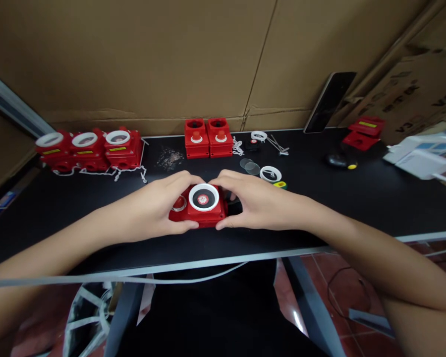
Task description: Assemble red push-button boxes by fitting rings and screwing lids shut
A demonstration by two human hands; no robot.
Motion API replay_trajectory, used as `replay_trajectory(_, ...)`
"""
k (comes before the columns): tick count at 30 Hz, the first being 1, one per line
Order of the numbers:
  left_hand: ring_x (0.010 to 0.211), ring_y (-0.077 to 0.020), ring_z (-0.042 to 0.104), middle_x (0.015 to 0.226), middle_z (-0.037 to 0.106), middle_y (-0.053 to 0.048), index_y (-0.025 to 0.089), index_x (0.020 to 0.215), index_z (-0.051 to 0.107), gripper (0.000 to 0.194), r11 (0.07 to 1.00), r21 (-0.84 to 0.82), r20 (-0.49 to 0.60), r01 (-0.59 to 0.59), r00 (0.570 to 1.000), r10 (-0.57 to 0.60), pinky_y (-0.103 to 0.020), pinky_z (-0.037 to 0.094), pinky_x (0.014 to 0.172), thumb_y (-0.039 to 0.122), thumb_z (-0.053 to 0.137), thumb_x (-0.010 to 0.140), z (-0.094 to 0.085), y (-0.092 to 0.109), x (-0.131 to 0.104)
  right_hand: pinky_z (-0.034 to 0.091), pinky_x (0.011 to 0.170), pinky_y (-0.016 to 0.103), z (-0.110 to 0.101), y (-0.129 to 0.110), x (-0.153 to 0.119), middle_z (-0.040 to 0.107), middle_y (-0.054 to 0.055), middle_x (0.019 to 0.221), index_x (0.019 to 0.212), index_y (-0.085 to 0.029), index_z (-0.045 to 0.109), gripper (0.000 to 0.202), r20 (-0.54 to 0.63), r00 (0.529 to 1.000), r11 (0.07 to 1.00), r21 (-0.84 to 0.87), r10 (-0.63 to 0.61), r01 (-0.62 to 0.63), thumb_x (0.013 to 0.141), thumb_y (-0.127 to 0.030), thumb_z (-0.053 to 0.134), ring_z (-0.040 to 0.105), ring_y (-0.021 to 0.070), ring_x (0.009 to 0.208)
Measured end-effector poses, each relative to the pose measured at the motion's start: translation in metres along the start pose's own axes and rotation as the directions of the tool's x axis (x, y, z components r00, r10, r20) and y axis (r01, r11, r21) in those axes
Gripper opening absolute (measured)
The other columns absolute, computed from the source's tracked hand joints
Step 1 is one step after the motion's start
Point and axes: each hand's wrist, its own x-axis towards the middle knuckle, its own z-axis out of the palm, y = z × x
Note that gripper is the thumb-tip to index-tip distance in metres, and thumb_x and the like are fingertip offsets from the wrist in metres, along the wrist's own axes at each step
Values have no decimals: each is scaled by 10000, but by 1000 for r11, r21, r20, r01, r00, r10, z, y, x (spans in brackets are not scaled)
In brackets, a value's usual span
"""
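Note:
Between my two hands, at the front middle of the black table, lies a red housing (206,217). Its round opening carries a white ring (204,197) with a dark disc inside, and a red and white mark sits at the disc's centre. My left hand (163,206) is closed round the housing's left end, beside a red knob (179,203). My right hand (250,201) grips the right end, fingers on the far side and thumb at the near edge. The fingers partly hide both ends of the housing.
Three red housings with white rings (84,140) and cords stand back left. Two red housings (208,139) stand back centre. Clear discs (250,166), a loose white ring (270,174) and a yellow-green handle (280,185) lie right of centre. A phone (330,102) leans on the cardboard (152,59).

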Motion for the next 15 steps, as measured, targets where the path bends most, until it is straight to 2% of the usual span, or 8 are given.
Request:
replay_trajectory(4,1072,-314,817,1323,794,-90,263,1370,617,542,1000,-22,-10,14,1000,-14,-388,647,883,573,816,972,7,-3,0,636,907,413,-6,1,0,757,102,1267,1460,-209,720,641,24,1000,1000,28,-11,11,911,-355,1017,778,285,1072)
replay_trajectory(7,1031,-317,829,1290,808,-92,261,1364,596,562,999,-33,-11,8,1000,-9,-380,637,819,602,814,974,10,-6,0,647,978,427,-25,2,-5,791,122,1332,1503,-224,736,595,63,997,996,75,-51,47,978,-415,941,791,285,1123)
replay_trajectory(9,1046,-326,831,1285,815,-92,261,1367,597,577,999,-27,-21,21,1000,-21,-387,635,836,611,826,970,9,-5,-1,653,952,431,-45,5,-11,818,119,1310,1517,-238,745,565,-30,999,998,46,-33,35,1025,-492,862,803,275,1048)
replay_trajectory(12,1083,-337,827,1295,817,-92,266,1381,608,589,999,-10,-28,41,999,-41,-405,637,896,616,838,968,7,-1,-2,650,897,444,-74,14,-18,858,127,1231,1423,-227,806,473,-190,978,988,-113,83,-106,1085,-550,729,813,298,974)
replay_trajectory(15,1086,-336,824,1305,815,-96,267,1407,614,600,999,8,-29,41,999,-41,-408,642,915,617,831,971,6,1,-2,629,932,477,-94,32,-21,881,138,1181,1339,-220,853,419,-286,934,896,-324,213,-303,1086,-506,682,819,344,990)
